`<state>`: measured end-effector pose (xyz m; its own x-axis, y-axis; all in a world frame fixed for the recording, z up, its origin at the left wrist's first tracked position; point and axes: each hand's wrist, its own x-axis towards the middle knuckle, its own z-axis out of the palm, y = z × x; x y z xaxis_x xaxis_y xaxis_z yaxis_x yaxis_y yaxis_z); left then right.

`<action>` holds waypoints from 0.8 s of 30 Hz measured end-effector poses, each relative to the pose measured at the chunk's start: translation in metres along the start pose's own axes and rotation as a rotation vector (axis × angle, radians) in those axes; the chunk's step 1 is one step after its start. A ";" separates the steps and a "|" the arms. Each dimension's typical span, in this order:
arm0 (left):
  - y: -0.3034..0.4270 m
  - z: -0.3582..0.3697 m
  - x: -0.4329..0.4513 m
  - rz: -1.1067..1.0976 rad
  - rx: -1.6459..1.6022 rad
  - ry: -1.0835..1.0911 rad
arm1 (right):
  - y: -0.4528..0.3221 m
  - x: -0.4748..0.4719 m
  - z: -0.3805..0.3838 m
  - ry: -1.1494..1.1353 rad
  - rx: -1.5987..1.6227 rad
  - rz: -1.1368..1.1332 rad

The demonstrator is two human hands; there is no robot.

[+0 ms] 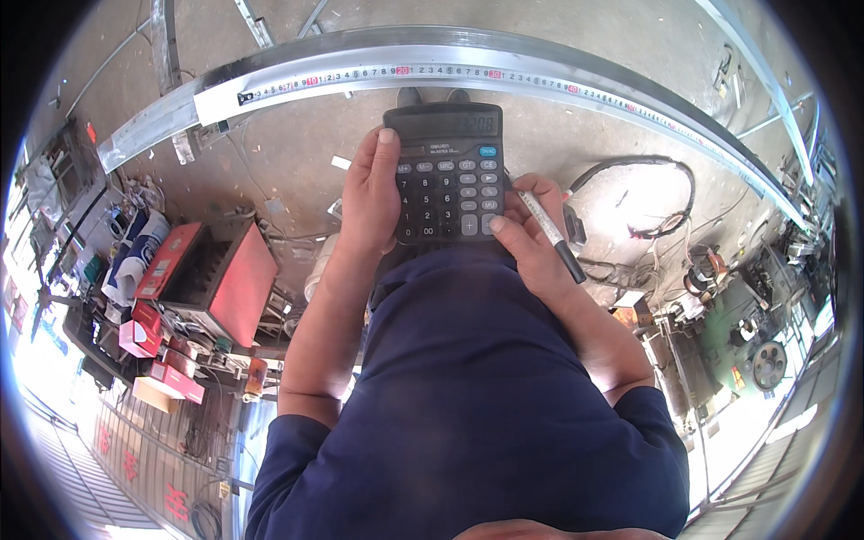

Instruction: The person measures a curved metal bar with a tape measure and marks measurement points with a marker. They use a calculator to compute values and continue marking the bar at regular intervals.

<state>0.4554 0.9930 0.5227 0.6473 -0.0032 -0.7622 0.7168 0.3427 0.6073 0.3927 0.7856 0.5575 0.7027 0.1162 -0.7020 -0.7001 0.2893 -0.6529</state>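
Observation:
A black desktop calculator [435,196] with digits on its display is held in front of my torso. My left hand [372,189] grips its left edge, thumb beside the display. My right hand [536,233] is at its lower right corner, the thumb on the equals key, and a marker pen [550,226] with a black cap is held between the fingers. Beyond the calculator, a metal profile [459,55] spans the view. Along it lies an extended tape measure [449,69], its hooked end at the left on a white patch [216,102].
On the left stands a red metal cabinet [246,283] near several red cardboard boxes [177,381]. A black cable [688,182] loops over the floor at right, close to tangled wires. Further metal bars [763,67] lie beyond. Tips of two shoes show under the profile.

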 end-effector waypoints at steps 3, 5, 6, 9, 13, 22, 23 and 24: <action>-0.001 0.001 0.000 -0.006 0.012 -0.004 | 0.002 -0.001 0.000 0.004 0.000 -0.027; -0.002 0.003 0.002 0.000 0.005 -0.024 | 0.001 -0.002 0.000 0.001 -0.013 -0.038; -0.002 0.003 0.002 -0.009 0.000 -0.020 | 0.001 -0.002 -0.001 -0.004 -0.024 -0.037; -0.002 0.005 0.001 -0.031 -0.014 -0.015 | -0.001 -0.003 -0.005 -0.006 -0.025 -0.049; -0.003 0.010 0.000 -0.039 -0.021 -0.012 | -0.003 -0.005 -0.012 0.013 -0.084 -0.085; -0.006 0.016 0.000 -0.051 -0.007 -0.034 | -0.009 0.005 -0.030 0.169 -0.053 -0.198; -0.006 0.017 0.001 -0.052 -0.013 -0.038 | -0.011 0.007 -0.033 0.182 -0.060 -0.202; -0.006 0.018 0.001 -0.053 0.001 -0.035 | -0.013 0.010 -0.036 0.199 -0.062 -0.201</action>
<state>0.4563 0.9746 0.5225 0.6174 -0.0540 -0.7848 0.7502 0.3406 0.5667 0.4040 0.7484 0.5488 0.7937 -0.1280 -0.5948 -0.5600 0.2285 -0.7964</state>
